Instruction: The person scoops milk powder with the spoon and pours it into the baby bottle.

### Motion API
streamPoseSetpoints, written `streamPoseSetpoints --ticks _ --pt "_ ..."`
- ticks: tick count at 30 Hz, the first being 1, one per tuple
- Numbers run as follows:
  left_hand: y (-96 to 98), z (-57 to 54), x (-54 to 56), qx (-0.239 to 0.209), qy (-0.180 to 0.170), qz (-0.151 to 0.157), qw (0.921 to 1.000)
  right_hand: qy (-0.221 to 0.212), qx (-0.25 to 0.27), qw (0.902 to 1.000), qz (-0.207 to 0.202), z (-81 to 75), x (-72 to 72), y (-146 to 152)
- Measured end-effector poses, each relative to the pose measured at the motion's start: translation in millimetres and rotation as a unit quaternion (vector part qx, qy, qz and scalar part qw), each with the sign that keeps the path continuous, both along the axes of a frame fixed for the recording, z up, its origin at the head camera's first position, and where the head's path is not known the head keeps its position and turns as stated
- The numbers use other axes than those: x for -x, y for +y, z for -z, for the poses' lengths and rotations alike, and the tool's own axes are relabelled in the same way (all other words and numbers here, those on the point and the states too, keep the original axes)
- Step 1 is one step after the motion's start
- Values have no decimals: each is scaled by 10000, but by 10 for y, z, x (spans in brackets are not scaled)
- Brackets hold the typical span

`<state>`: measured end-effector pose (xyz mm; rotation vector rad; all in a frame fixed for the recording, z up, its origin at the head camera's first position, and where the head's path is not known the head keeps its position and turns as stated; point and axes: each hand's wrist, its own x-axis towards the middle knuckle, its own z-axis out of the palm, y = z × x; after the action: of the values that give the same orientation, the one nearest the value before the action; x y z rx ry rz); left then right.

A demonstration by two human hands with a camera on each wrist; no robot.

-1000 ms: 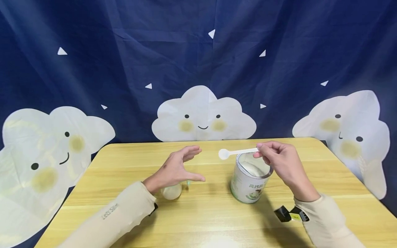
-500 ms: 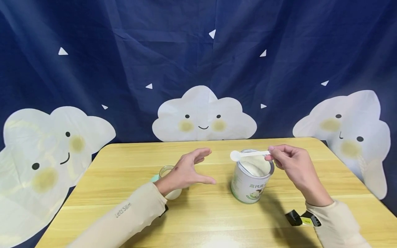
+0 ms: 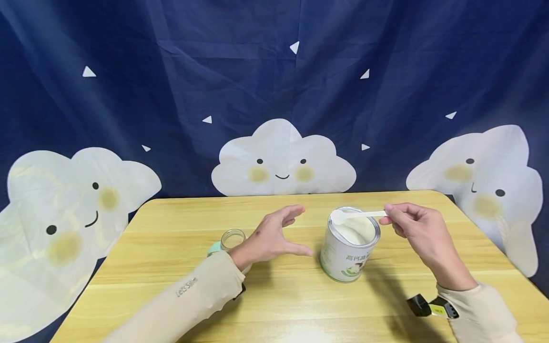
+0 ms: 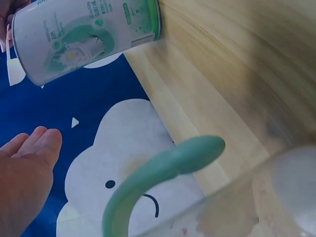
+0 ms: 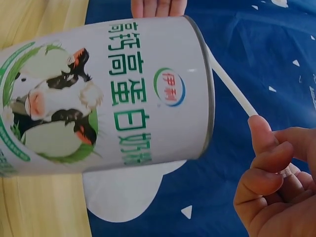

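My right hand (image 3: 422, 236) pinches the handle end of a white measuring scoop (image 3: 360, 215), its bowl over the rim of an open tin of milk powder (image 3: 348, 259). Pale powder shows inside the tin, whose side bears a cow picture (image 5: 54, 98) and green lettering. To the left of the tin my left hand (image 3: 272, 238) hovers with thumb and fingers spread apart, holding nothing. Behind the left wrist stands a clear open-mouthed bottle (image 3: 233, 239) with a mint-green handle (image 4: 163, 170); the wrist and sleeve hide most of it.
A light wooden table (image 3: 291, 305) carries the tin and bottle. Behind its far edge hangs a dark blue curtain (image 3: 257, 71) with smiling white clouds. Black cameras sit at both wrists, the right one (image 3: 429, 306) hanging below the sleeve.
My right hand has moved right with the scoop, its bowl coming from left of the tin to over its rim. The left hand has moved right, uncovering the bottle's mouth.
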<state>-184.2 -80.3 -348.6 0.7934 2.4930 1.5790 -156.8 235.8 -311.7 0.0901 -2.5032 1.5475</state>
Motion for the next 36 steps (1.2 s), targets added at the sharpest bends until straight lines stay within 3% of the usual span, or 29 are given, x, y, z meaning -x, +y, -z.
streamPoseSetpoints --ticks 8,18,29,36 --pt "113 42 27 37 -110 54 9999 109 -309 9995 15 -14 12 101" --pt "267 86 63 -69 -94 120 9999 380 -1119 9927 236 -8 -7 145" --pt "453 140 117 -114 -80 204 9997 1392 -2075 9679 275 45 42 4" --pt "575 203 163 -125 61 329 9994 2181 -2320 9480 33 104 48 -106"
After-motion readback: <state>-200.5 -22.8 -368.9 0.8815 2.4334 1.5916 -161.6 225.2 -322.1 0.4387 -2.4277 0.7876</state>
